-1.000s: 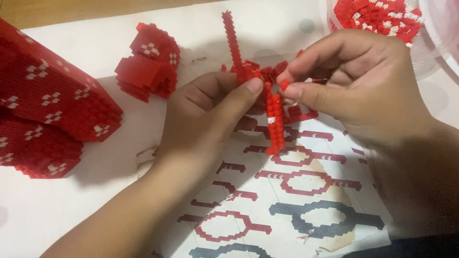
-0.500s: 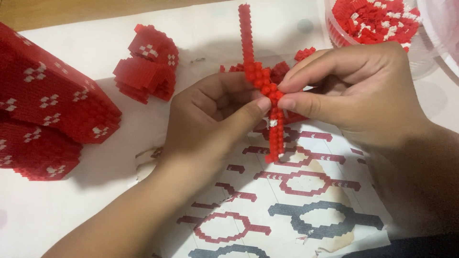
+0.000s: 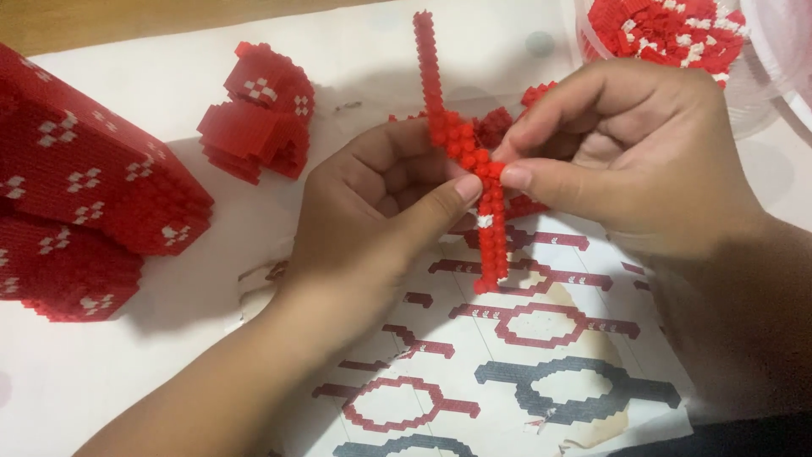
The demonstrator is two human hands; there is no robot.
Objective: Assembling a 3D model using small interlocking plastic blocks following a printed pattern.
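Observation:
A long thin strip of small red building blocks [image 3: 463, 144], with one white block low down, stands nearly upright above the table. My left hand [image 3: 372, 211] pinches its middle from the left with thumb and fingers. My right hand [image 3: 626, 152] pinches the same spot from the right, thumb tip against the strip. More small red block pieces [image 3: 507, 118] lie behind my fingers, partly hidden. Under the hands lies a printed instruction sheet [image 3: 524, 355] showing red and dark ring-shaped layers.
A large red block build with white cross marks [image 3: 85, 195] stands at the left. A smaller red block chunk [image 3: 258, 114] lies at upper centre-left. A clear tub of loose red and white blocks [image 3: 668, 34] sits at the top right. A wooden edge runs along the top.
The red strip has swung from leaning left to nearly upright and risen a little. My fingers have shifted their pinch along its middle.

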